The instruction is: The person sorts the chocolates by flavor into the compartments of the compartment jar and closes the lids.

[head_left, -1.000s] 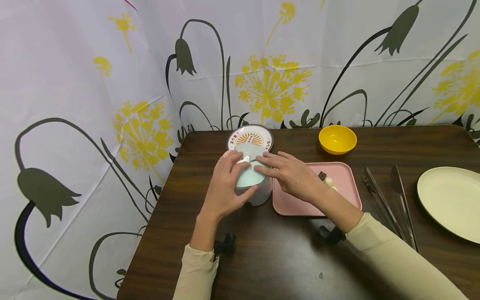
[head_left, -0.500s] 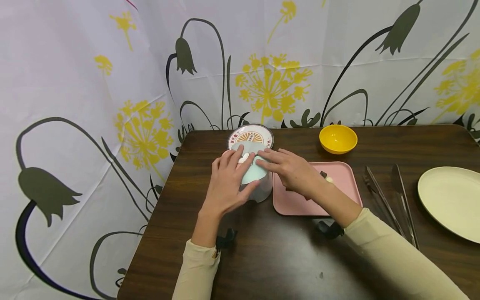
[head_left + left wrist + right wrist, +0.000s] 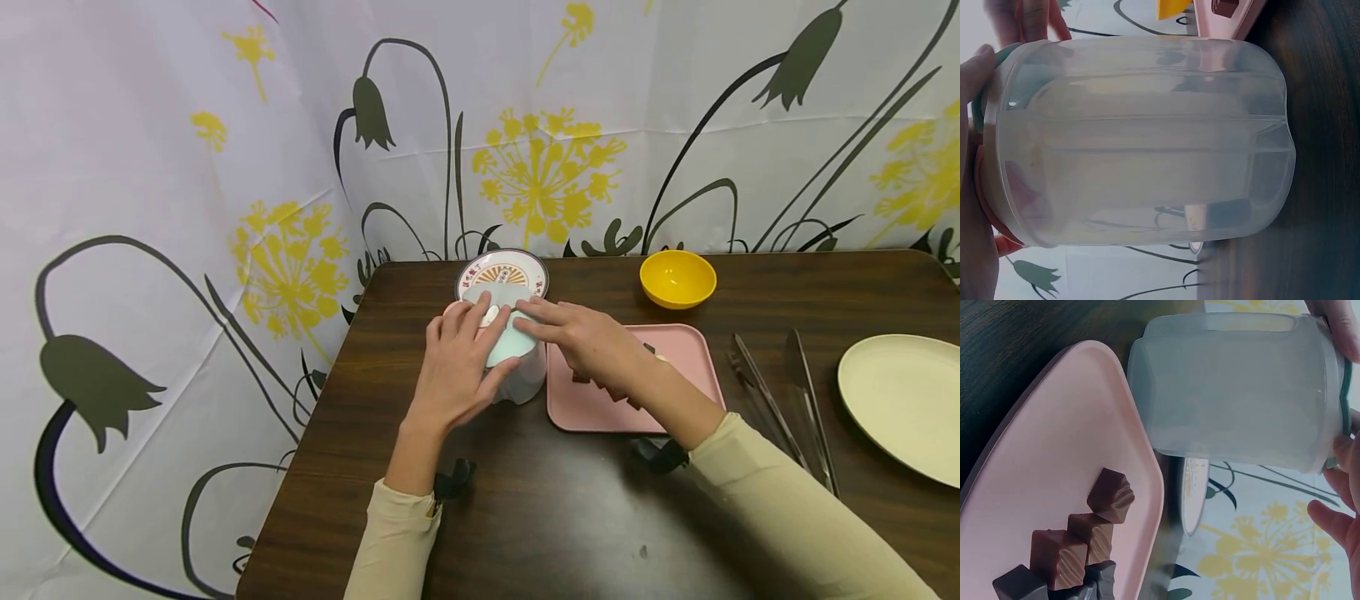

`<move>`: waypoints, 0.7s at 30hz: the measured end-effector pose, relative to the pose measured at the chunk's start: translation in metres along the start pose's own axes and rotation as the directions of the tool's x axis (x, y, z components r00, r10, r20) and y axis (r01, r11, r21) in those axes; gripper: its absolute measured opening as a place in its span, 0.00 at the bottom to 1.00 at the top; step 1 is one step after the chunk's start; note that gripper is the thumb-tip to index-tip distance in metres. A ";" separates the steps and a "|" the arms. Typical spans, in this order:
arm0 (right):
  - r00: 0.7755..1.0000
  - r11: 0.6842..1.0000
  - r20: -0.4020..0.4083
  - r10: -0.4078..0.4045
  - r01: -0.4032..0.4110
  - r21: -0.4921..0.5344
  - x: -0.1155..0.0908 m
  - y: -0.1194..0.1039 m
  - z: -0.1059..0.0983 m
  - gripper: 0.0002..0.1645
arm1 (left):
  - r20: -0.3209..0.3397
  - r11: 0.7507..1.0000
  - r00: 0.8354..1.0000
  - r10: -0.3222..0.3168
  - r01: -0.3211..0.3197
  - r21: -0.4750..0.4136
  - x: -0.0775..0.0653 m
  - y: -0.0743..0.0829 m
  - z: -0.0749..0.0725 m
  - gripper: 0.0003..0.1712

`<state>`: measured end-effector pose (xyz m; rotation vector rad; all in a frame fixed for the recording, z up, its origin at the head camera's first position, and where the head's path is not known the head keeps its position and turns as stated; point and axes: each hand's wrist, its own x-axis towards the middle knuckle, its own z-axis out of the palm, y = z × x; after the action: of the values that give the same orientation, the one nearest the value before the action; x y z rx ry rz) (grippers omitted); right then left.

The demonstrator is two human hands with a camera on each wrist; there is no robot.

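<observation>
A translucent plastic canister [image 3: 527, 382] stands upright on the table, its lid [image 3: 513, 344] made of pink, mint and grey-blue sections around a small white piece [image 3: 490, 317]. My left hand [image 3: 450, 362] lies over the lid's near left side, fingers spread and thumb at the rim. From the right, my right hand [image 3: 588, 337] touches the lid with its fingertips, fingers mostly straight. No contents are discernible through the cloudy wall [image 3: 1147, 137] in the left wrist view. Beside the canister is a pink tray [image 3: 1041, 450] with several chocolate-like pieces [image 3: 1110, 495], partly hidden by my right forearm in the head view.
Behind the canister is a printed white plate [image 3: 517, 267]. A yellow bowl [image 3: 677, 279] sits at the back. Metal tongs [image 3: 813, 417] lie right of the tray, with a cream plate [image 3: 903, 400] further right. A floral cloth [image 3: 675, 108] hangs behind the table's back edge.
My left hand has shifted slightly and its fingers have spread further across the lid; the white piece on the lid appears turned. My right hand has barely moved. Little differs over the last half second.
</observation>
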<state>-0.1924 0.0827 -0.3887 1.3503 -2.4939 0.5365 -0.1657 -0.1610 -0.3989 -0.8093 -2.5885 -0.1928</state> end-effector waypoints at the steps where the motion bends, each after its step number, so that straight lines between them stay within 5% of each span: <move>1: 1.000 1.000 -0.003 0.006 -0.006 0.009 0.000 0.000 0.000 0.53 | -0.003 1.000 1.000 -0.002 0.002 -0.009 0.000 0.000 0.000 0.42; 9: 0.991 0.983 -0.079 0.105 -0.092 0.159 0.003 -0.001 -0.001 0.32 | -0.028 0.996 0.999 -0.026 0.024 -0.088 0.002 -0.002 -0.001 0.39; 21: 0.966 0.955 -0.202 0.162 -0.102 0.278 0.003 -0.001 0.006 0.31 | -0.153 0.967 0.988 -0.037 -0.003 -0.253 0.008 -0.014 0.009 0.34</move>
<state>-0.1940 0.0772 -0.3930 1.1356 -2.4016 1.0254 -0.1827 -0.1664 -0.4033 -0.8225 -2.4529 -0.5791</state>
